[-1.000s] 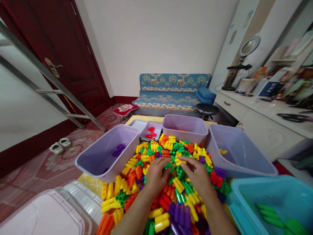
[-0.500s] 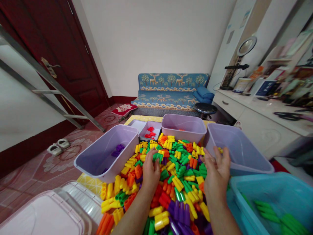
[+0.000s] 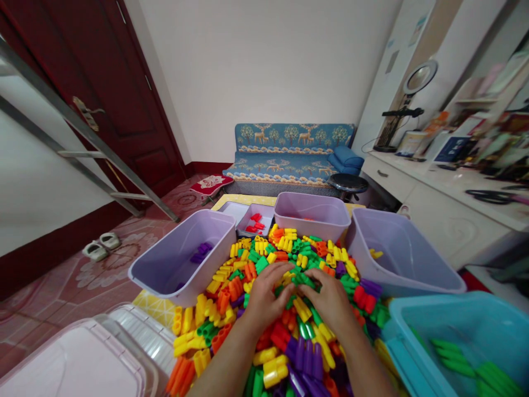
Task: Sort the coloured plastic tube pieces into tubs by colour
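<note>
A heap of plastic bullet-shaped connecting blocks (image 3: 303, 314) in yellow, green, orange, red and purple covers the table in front of me. My left hand (image 3: 268, 292) is over the middle of the heap, fingers curved and thumb apart, with yellow and green blocks showing in the gap. Just right of it, my right hand (image 3: 328, 298) reaches down to some green blocks (image 3: 303, 279). Its thumb and forefinger are spread around them. The fingertips of both hands point towards each other, and blocks partly hide them.
Around the heap stand a left purple bin (image 3: 182, 253) with purple blocks, a back purple bin (image 3: 312, 212), a right purple bin (image 3: 409, 253) with yellow blocks and a blue bin (image 3: 458, 331) with green ones. Red blocks lie in a small tray (image 3: 243, 220). Lids (image 3: 82, 358) lie front left.
My right hand has moved left from beside the right purple bin to the middle of the heap. My left hand has shifted slightly right and down, away from a green block near its fingers.
</note>
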Demonstrator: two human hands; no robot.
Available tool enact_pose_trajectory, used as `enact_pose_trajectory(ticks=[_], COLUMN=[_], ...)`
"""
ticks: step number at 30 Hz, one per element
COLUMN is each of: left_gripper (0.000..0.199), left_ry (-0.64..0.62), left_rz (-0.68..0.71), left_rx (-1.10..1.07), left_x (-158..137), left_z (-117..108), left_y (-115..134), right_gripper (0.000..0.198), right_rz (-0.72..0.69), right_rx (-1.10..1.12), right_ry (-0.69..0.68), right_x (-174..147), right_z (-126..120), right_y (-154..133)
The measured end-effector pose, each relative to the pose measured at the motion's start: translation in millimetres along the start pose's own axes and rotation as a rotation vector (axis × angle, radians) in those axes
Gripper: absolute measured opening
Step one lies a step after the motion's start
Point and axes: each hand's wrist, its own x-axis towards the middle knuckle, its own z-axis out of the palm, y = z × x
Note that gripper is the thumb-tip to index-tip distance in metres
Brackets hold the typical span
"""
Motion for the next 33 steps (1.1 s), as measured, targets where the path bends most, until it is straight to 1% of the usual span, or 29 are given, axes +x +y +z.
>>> enact_pose_trajectory(ticks=[2,3,5,7,10,13,15,17,18,19,21,23,25,28,29,31,33], left_gripper=[0.054,0.056,0.050,0.041,0.026,0.019,0.019,0.019,0.019,0.019,0.018,0.019,0.019,0.018,0.018,0.018,0.019], left_ry=[-0.126,-0.164,-0.191,-0.167,-0.128,-0.142,-0.143,-0.142,-0.143,-0.141,-0.136,-0.130,-0.123,-0.123,-0.125,-0.126,-0.126], left_rz=[0.023,0.020,-0.005,-0.051,-0.093,-0.074,-0.073,-0.079,-0.080,-0.080,-0.075,-0.070,-0.070,-0.074,-0.076,-0.076,-0.072], left_rx=[0.046,0.079,0.122,0.138,0.145,0.151,0.150,0.154,0.156,0.155,0.145,0.134,0.130,0.136,0.138,0.136,0.131], left_x=[-0.3,-0.5,-0.9,-1.2,-1.0,-0.3,0.1,0.4,0.5,0.5,0.7,0.9,1.1,1.3,1.4,1.6,1.6], left_z=[-0.1,0.2,1.5,3.5,6.3,7.1,6.7,6.2,6.0,5.9,5.8,5.9,5.6,5.0,4.8,4.7,4.8], left_y=[3.2,3.4,0.9,-3.5,-8.6,-8.9,-7.8,-6.9,-6.8,-6.7,-6.6,-6.3,-5.4,-3.7,-3.3,-3.1,-3.4], right_gripper=[0.016,0.016,0.016,0.018,0.028,0.034,0.029,0.021,0.017,0.015,0.020,0.034,0.043,0.045,0.044,0.043,0.046], right_rz=[-0.001,0.003,0.024,0.056,0.087,0.109,0.093,0.017,-0.031,-0.068,-0.084,-0.059,-0.019,0.055,0.069,0.065,0.034], right_rx=[0.125,0.178,0.265,0.331,0.420,0.605,0.790,0.970,1.044,1.104,1.149,1.107,1.057,1.005,0.957,0.785,0.496], right_ry=[-0.057,-0.085,-0.103,-0.040,0.167,0.404,0.630,0.885,0.985,1.044,1.057,1.026,1.019,1.024,1.004,0.912,0.766], right_x=[0.0,-0.2,-1.2,-2.4,-4.7,-8.1,-11.0,-14.5,-16.5,-18.5,-22.4,-25.0,-25.0,-18.7,-15.2,-7.5,-1.2], right_z=[3.5,4.8,5.3,2.1,-8.3,-21.4,-30.5,-39.7,-44.4,-48.8,-56.3,-60.6,-60.7,-54.1,-50.6,-42.6,-34.2], right_y=[-3.3,-3.6,-2.9,-2.8,-8.7,-23.2,-34.2,-42.1,-44.0,-44.4,-41.4,-36.1,-31.7,-26.7,-24.0,-14.8,-0.5])
